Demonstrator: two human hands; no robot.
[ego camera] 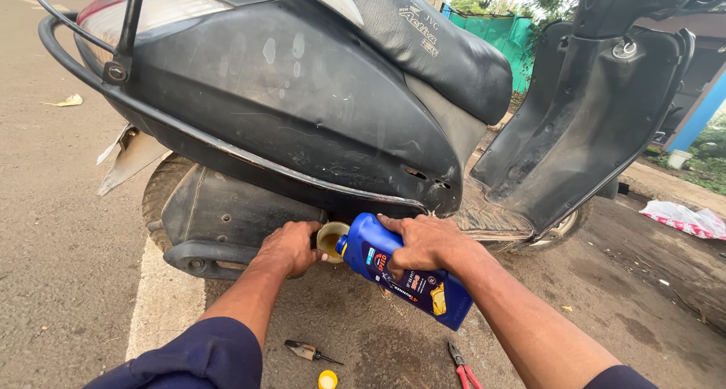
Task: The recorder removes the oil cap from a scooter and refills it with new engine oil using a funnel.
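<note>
A black scooter (302, 94) stands in front of me on the pavement. My right hand (423, 241) grips a blue oil bottle (408, 275), tipped with its mouth toward a small yellowish funnel (330, 238) under the scooter's side panel. My left hand (287, 247) holds that funnel against the engine area; amber oil shows inside it. Both forearms wear dark blue sleeves.
On the ground near me lie a small screwdriver (306, 351), a yellow bottle cap (327, 379) and red-handled pliers (463, 366). A white painted line (162, 306) runs along the road. A red-and-white cloth (684, 219) lies at the right.
</note>
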